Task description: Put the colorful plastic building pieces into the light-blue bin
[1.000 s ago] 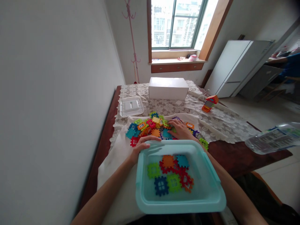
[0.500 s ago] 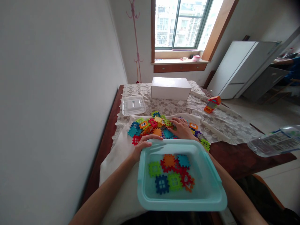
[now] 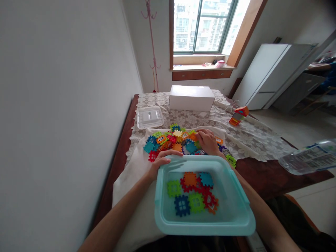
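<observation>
My left hand (image 3: 162,160) is closed over the far left rim of a light teal plastic bin (image 3: 236,229), thumb on the inside. In the bin lie several flat interlocking toy blocks, among them a dark blue window block (image 3: 182,205), a green one (image 3: 196,203) and an orange one (image 3: 189,179). Beyond the bin, a pile of mixed blocks (image 3: 172,140) is spread on a white cloth (image 3: 128,182). My right hand (image 3: 208,141) reaches over the pile's right side, fingers curled against an orange block (image 3: 193,136); its fingertips are partly hidden.
A clear plastic lid (image 3: 149,117) and a white box (image 3: 192,98) rest on the lace tablecloth. An assembled block model (image 3: 238,116) stands at the right. A large clear bottle (image 3: 309,159) lies near the right edge. A wall runs along the left side.
My right hand has drawn its spread fingers together and moved slightly right, with an orange block now showing at its fingertips. My left hand and the bin stay nearly in place.
</observation>
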The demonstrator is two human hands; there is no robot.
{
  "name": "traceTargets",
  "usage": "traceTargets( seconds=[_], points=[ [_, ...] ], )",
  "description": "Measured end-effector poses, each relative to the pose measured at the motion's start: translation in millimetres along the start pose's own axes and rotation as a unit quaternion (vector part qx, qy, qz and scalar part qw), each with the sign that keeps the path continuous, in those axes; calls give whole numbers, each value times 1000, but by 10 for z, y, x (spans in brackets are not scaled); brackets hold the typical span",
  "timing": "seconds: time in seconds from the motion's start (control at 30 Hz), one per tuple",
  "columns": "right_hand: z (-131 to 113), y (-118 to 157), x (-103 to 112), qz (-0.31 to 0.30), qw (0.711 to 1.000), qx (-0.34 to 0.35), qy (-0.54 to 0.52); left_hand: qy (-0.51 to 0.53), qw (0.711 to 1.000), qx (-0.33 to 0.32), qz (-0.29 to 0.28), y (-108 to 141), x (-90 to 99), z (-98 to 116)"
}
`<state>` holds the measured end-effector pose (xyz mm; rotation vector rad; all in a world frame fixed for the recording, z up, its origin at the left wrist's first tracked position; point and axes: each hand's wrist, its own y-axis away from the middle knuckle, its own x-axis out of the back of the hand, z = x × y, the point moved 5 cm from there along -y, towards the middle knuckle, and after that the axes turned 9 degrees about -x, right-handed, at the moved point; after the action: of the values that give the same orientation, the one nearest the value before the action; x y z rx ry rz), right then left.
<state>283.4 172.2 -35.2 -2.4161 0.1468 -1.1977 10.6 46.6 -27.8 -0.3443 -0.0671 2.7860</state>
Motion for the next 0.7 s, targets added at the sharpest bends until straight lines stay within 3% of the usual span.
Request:
traceTargets(
  seconds=[0.13,0.2,0.3,0.37,0.47,0.57,0.63,0.7],
  points=[
    [11,-11,135,25,974,-78,-209,14,1000,3,-8,-17,-29,28],
    [10,4,168,-2,933,-136,-334,11,1000,-6,-11,-27,-45,57],
    [-69,83,168,-112,844,-204,-484,15,1000,-19,-14,-33,-63,91],
    [-221,160,202,-211,801,-170,-534,18,1000,-19,-11,-34,-66,101],
    [-468,280,322,-324,768,-62,-549,2,1000,-18,-12,-35,-73,116],
    [-585,328,380,-377,774,-1,-509,-14,1000,-20,-16,-41,-85,135],
    [-540,263,374,-330,813,8,-479,-10,1000,-21,-14,-45,-86,135],
    [-402,162,324,-237,878,-10,-417,-1,1000,-20,-9,-48,-77,121]
  ],
)
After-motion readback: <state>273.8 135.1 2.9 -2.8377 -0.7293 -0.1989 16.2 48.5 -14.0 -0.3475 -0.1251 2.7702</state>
